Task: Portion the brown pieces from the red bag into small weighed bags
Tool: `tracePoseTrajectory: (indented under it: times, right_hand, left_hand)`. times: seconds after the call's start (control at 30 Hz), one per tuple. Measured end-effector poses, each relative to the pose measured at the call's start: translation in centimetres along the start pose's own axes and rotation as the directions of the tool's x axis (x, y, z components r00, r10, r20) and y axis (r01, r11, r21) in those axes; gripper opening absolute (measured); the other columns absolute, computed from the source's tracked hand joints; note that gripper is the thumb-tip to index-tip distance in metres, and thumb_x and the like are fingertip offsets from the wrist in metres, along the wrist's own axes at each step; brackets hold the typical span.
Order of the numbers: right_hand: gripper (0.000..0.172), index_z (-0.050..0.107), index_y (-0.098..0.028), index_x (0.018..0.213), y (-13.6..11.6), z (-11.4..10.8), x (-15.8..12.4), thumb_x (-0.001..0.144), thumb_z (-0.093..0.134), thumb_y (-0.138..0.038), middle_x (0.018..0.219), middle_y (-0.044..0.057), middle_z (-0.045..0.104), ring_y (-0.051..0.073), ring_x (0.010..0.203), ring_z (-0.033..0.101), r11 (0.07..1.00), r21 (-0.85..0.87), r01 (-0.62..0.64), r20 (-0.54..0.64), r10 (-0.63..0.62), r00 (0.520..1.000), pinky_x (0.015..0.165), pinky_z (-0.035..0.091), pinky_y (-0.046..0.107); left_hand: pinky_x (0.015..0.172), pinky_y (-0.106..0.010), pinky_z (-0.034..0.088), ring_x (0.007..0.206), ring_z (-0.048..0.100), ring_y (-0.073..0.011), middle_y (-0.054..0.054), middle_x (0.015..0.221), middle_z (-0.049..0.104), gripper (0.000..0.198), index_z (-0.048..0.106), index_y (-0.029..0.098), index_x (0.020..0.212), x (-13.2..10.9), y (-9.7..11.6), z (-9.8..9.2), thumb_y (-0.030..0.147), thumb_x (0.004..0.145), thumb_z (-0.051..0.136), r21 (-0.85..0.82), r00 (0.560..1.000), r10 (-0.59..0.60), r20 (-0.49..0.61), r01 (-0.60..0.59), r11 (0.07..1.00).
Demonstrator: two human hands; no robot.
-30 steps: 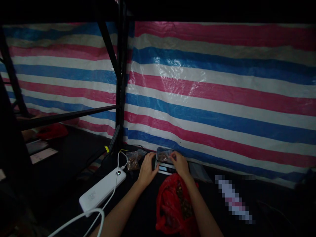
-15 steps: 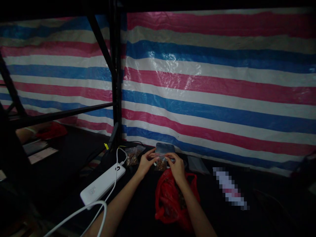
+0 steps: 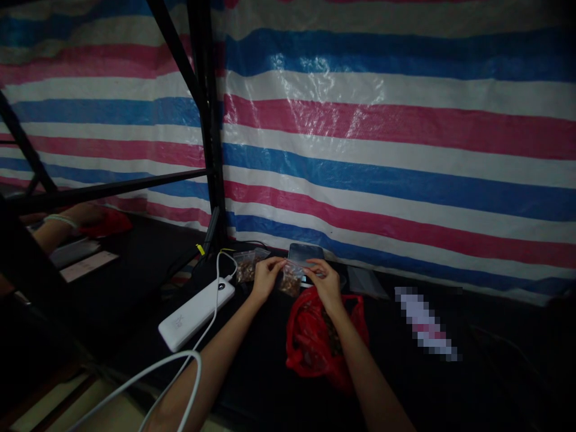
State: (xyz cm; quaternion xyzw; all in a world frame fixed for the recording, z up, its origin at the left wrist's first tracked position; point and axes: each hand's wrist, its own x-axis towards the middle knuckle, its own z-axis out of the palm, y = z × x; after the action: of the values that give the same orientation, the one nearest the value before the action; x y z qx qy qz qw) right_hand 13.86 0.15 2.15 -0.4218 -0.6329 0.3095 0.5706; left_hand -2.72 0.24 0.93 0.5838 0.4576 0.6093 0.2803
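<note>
My left hand (image 3: 269,278) pinches the upper left corner of a small clear zip bag (image 3: 291,284) with brown bits in its lower part. At the bag's other top corner, the fingers of my right hand (image 3: 324,282) are closed on its edge. The bag hangs in front of a small dark flat device (image 3: 306,252), possibly a scale, partly hidden by my hands. Below my right hand lies an open red plastic bag (image 3: 308,336) with similar brown bits inside; my right forearm crosses over it. Filled zip bags (image 3: 245,265) lie just beyond my left hand.
A white power bank (image 3: 195,315) with a white cable lies left of my left forearm. Flat clear bags (image 3: 366,282) and a blurred-out item (image 3: 425,324) lie to the right. Black metal posts (image 3: 211,132) stand at left, where another person's hand (image 3: 83,215) touches a red bag.
The view has tipped downward. Both hands have shifted the zip bag slightly left of the dark device, still holding its top edge. The other person's hand has come further into view.
</note>
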Motion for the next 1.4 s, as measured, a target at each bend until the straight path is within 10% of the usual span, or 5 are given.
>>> tracePoseTrajectory:
  times: [0.67, 1.4]
  right_hand:
    - [0.023, 0.049, -0.020, 0.071, 0.2, -0.4, 0.1, 0.058, 0.067, -0.026, 0.054, -0.006, 0.054, 0.012, 0.052, 0.053, 0.989, 0.136, -0.056, -0.055, 0.064, 0.996, 0.053, 0.040, 0.022]
    - [0.014, 0.067, -0.025, 0.076, 0.5, -0.5, -0.4, 0.071, 0.056, -0.032, 0.074, 0.000, 0.067, 0.015, 0.064, 0.056, 0.889, -0.452, 0.074, 0.154, -0.004, 0.988, 0.058, 0.038, 0.024]
  left_hand:
    - [0.062, -0.022, 0.041, 0.065, 0.055, -0.0132, -0.002, 0.071, 0.062, 0.028, 0.063, 0.015, 0.081, -1.1, 1.0, 0.6, 0.037, 0.081, 0.045, 0.215, 0.994, 0.105, 0.044, -0.112, 0.970]
    - [0.068, -0.023, 0.041, 0.073, 0.057, -0.0140, -0.001, 0.077, 0.064, 0.016, 0.061, 0.018, 0.078, -1.9, 1.1, 0.8, 0.025, 0.081, 0.048, 0.442, 0.972, 0.198, 0.124, -0.233, 0.866]
